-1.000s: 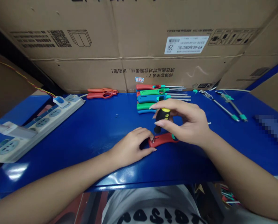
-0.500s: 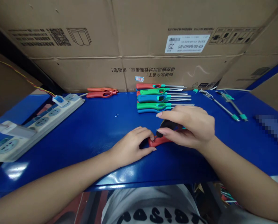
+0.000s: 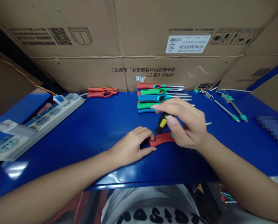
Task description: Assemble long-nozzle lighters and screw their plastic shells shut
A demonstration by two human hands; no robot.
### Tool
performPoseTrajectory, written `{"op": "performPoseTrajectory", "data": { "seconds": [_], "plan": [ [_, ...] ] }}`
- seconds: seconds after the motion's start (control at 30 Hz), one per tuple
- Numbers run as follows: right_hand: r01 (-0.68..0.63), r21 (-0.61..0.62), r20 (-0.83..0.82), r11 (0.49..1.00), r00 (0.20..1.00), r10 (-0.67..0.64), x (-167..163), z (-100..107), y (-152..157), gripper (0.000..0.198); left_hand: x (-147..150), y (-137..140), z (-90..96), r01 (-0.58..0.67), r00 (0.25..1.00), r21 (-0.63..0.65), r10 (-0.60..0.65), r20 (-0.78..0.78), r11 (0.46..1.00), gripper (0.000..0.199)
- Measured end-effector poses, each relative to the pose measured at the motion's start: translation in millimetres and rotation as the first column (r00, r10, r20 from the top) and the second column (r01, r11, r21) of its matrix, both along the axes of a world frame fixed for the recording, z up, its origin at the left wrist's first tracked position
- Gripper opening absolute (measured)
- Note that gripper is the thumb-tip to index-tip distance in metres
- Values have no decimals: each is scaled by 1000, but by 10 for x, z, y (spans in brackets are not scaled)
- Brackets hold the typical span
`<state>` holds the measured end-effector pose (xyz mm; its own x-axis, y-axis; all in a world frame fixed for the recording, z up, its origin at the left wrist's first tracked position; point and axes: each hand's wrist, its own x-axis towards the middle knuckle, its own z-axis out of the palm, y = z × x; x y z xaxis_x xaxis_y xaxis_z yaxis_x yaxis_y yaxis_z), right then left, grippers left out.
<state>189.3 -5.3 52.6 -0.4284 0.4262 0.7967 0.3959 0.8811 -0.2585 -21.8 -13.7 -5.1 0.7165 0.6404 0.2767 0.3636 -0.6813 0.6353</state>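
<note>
A small assembly workshop: blue workbench (image 3: 87, 130), stacked cardboard cartons (image 3: 139, 40), power strip (image 3: 36, 121), rows of lighters (image 3: 157, 96).

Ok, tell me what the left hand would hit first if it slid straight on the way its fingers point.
The red plastic lighter handle its fingertips already touch; beyond that, the right hand gripping the black-and-yellow screwdriver.

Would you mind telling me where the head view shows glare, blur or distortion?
Head view: glare on the blue table's near edge at left; a pixelated patch at right; right hand slightly motion-blurred; wide-angle bending of the cardboard boxes toward the edges.
</note>
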Motion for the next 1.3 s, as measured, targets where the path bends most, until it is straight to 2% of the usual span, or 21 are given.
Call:
{"op": "performPoseTrajectory", "data": {
  "seconds": [0.07, 0.13, 0.17, 0.23, 0.3, 0.33, 0.5, 0.57, 0.63, 0.7, 0.73, 0.8, 0.87, 0.93, 0.97, 1.03, 1.1, 1.13, 1.17, 1.23, 1.3],
  "plan": [
    [-62, -205, -41, 977, 998, 54, -22, 10, -15, 37, -2, 1, 4, 0, 1000, -2, 0, -8, 1000, 19],
    [-95, -285, -85, 954, 994, 73, -35, 17, -10, 34, -3, 1, 5, 2, 1000, -6, -2, -9, 1000, 18],
    [-78, -245, -95, 966, 994, 56, -33, 19, 0, 29, -4, 0, 4, 2, 1000, -10, -2, -8, 1000, 18],
    [9, -57, -84, 998, 996, -13, -16, 19, 25, 21, -3, -1, 5, 6, 1000, -19, -6, -4, 1000, 18],
    [69, 105, -57, 992, 996, -63, 2, 20, 39, 18, -1, -2, 9, 6, 1000, -21, -6, 2, 1000, 18],
    [68, 118, -44, 991, 997, -64, 5, 23, 38, 18, 0, -2, 11, 5, 1000, -20, -5, 2, 1000, 18],
    [-75, -187, -34, 980, 997, 69, -30, 57, -5, 35, 0, 0, 6, 1, 1000, -12, -1, -5, 1000, 19],
    [-87, -116, -31, 989, 996, 84, -25, 61, -10, 27, -2, 2, -8, -4, 1000, 6, 4, 2, 1000, 19],
    [-25, 52, 12, 998, 1000, 24, 0, 52, -7, 18, -4, 4, -19, -3, 1000, 16, 3, 5, 1000, 18],
    [-1, 181, 83, 984, 996, -14, 23, 36, -5, 20, -5, 6, -23, 0, 1000, 15, 0, 2, 1000, 17],
    [-23, 197, 113, 980, 994, 1, 27, 30, -8, 21, -5, 7, -23, 1, 1000, 11, -1, -1, 1000, 17],
    [-99, 112, 116, 989, 990, 86, 13, 25, -18, 27, -5, 9, -23, 0, 1000, 4, 0, -4, 1000, 18],
    [-165, -65, 56, 984, 984, 169, -16, 33, -31, 35, -5, 11, -25, -8, 1000, 0, 8, -1, 1000, 19],
    [-190, -169, 2, 967, 981, 193, -32, 44, -37, 32, -5, 11, -30, -8, 1000, 6, 8, 0, 1000, 19],
    [-171, -153, -3, 973, 985, 172, -30, 48, -36, 27, -5, 10, -31, -9, 1000, 15, 9, 0, 1000, 19],
    [-75, -9, 29, 997, 997, 75, -7, 47, -30, 18, -4, 8, -30, -7, 1000, 33, 7, -4, 999, 19],
    [-13, 142, 83, 990, 997, 1, 22, 41, -24, 21, -4, 5, -26, -2, 1000, 38, 3, -7, 999, 19],
    [-21, 168, 97, 986, 995, 4, 32, 40, -23, 21, -4, 4, -24, -1, 1000, 34, 2, -5, 999, 19],
    [-47, 139, 97, 989, 995, 34, 35, 41, -23, 23, -4, 4, -23, -1, 1000, 28, 1, -1, 1000, 19],
    [-125, -40, 52, 991, 991, 127, 24, 52, -27, 30, -6, 4, -24, -4, 1000, 20, 4, 8, 1000, 19],
    [-185, -201, -26, 962, 983, 183, 4, 68, -26, 34, -8, 5, -29, -4, 1000, 17, 4, 10, 1000, 19]
  ]
}}
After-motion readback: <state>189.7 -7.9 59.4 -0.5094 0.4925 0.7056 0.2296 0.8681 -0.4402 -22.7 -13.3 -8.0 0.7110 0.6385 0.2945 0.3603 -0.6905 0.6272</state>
